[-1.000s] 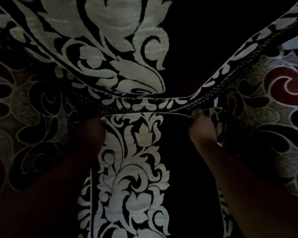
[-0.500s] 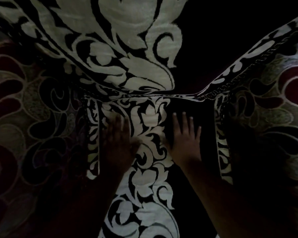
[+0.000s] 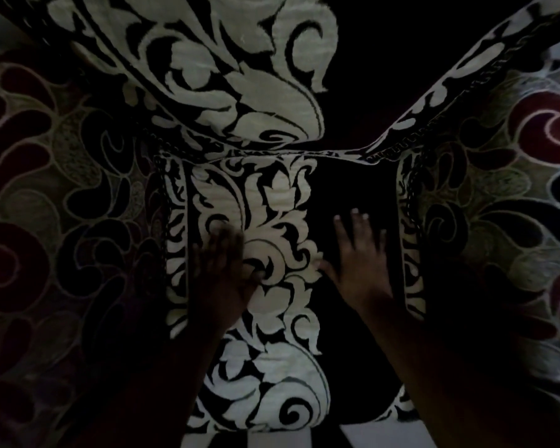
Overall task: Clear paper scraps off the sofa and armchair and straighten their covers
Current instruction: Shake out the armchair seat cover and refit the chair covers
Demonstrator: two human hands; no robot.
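While both palms lie flat, nothing's gripped.
Left hand (image 3: 222, 270) and right hand (image 3: 359, 253) press the soft seat cover (image 3: 272, 205); I'd pinch its edges beside them.

Qty, head view: 2 hands were in frame, 1 left hand (image 3: 222, 266) and 1 right hand (image 3: 359, 257), both flat w/ fingers straight. 1 black-and-cream cover (image 3: 272, 202) lay over seat and back. 2 swirl-pattern armrests: 1 left armrest (image 3: 62, 205), 1 right armrest (image 3: 498, 195).
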